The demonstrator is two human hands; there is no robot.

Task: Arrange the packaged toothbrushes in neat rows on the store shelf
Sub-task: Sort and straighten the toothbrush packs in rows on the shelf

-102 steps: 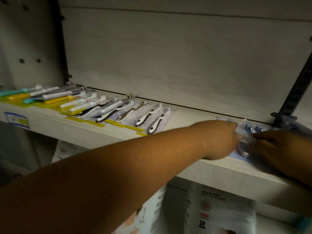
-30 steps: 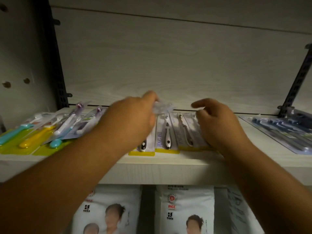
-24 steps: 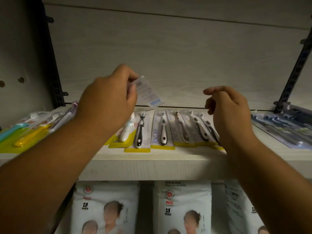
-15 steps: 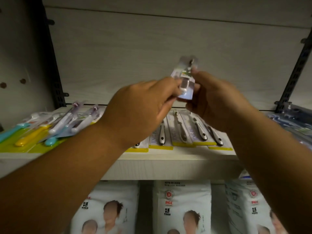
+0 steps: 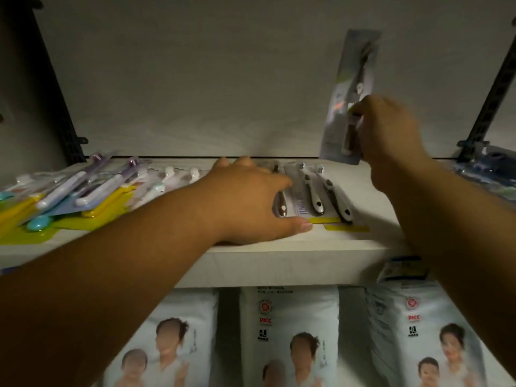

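Dim light; the print on the held toothbrush pack [image 5: 352, 88] is unreadable, and its lower right edge is hidden behind the right hand [image 5: 391, 132]. Blue packs [image 5: 491, 169] far right of the grip run off-frame. Left hand [image 5: 251, 202] covers part of the row of grey-handled packs [image 5: 315, 196]; what lies under the palm cannot be seen. Right hand raised, fingers and thumb pinching the pack's lower side; pack upright, slightly tilted, in the air above the shelf [image 5: 279, 261]. Left hand flat, fingers straight, pressing on the row, thumb near the shelf's front edge. A strip of shelf board shows below the grip, between row and blue packs. Coloured packs [image 5: 72, 196] heaped well left.
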